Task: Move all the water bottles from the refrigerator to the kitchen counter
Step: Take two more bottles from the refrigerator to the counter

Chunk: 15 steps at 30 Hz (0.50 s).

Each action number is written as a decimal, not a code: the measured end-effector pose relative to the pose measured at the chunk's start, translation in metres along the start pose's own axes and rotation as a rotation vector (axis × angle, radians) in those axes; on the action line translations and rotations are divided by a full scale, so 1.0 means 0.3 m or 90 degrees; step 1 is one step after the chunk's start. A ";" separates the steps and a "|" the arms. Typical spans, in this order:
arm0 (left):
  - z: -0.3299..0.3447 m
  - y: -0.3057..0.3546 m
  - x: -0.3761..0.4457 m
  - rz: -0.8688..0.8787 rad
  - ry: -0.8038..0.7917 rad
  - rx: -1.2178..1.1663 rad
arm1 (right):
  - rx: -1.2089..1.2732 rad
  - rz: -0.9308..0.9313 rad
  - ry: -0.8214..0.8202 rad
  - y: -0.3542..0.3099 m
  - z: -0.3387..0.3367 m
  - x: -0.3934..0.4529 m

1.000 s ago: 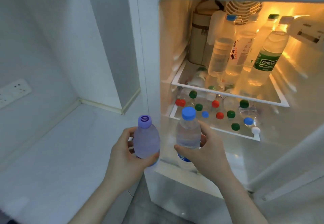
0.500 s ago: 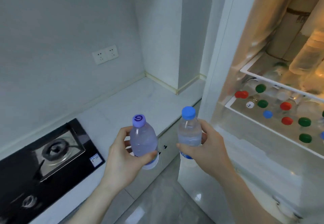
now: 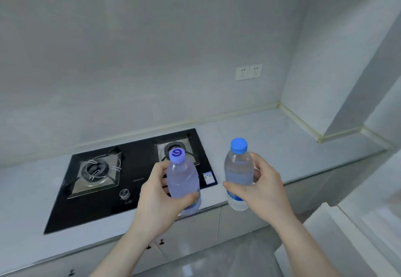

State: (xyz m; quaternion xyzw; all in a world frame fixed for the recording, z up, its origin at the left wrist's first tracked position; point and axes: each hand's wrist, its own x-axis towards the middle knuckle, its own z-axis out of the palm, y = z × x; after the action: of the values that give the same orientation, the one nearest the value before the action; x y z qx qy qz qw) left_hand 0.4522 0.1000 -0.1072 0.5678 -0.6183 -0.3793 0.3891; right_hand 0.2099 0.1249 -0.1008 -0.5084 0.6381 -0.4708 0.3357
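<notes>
My left hand (image 3: 159, 194) grips a clear water bottle with a purple cap (image 3: 181, 179), upright, over the right part of the black hob. My right hand (image 3: 263, 187) grips a second clear water bottle with a blue cap (image 3: 238, 168), upright, above the front edge of the white kitchen counter (image 3: 282, 146). Both bottles are held in the air, apart from each other. The refrigerator's inside is out of view.
A black two-burner gas hob (image 3: 130, 179) is set into the counter at the left. A double wall socket (image 3: 248, 72) sits above the counter's right part. White cabinet doors (image 3: 195, 231) run below. A white surface (image 3: 368, 222) fills the right edge.
The view has swung left from the open refrigerator to the counter and hob. Both hands have carried their bottles along, from in front of the fridge to above the counter's front edge.
</notes>
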 end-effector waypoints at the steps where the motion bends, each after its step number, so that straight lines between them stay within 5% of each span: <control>1: -0.059 -0.028 -0.007 -0.008 0.013 0.000 | -0.003 -0.011 -0.016 -0.021 0.060 0.002; 15: -0.712 -0.388 -0.146 -0.081 0.199 0.021 | -0.018 -0.110 -0.235 -0.267 0.786 -0.053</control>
State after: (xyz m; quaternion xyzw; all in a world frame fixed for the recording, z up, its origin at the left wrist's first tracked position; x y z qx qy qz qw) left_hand 0.6966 0.1300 -0.1282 0.6644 -0.5191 -0.2998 0.4464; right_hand 0.4547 0.0760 -0.1044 -0.6434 0.5267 -0.3876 0.3981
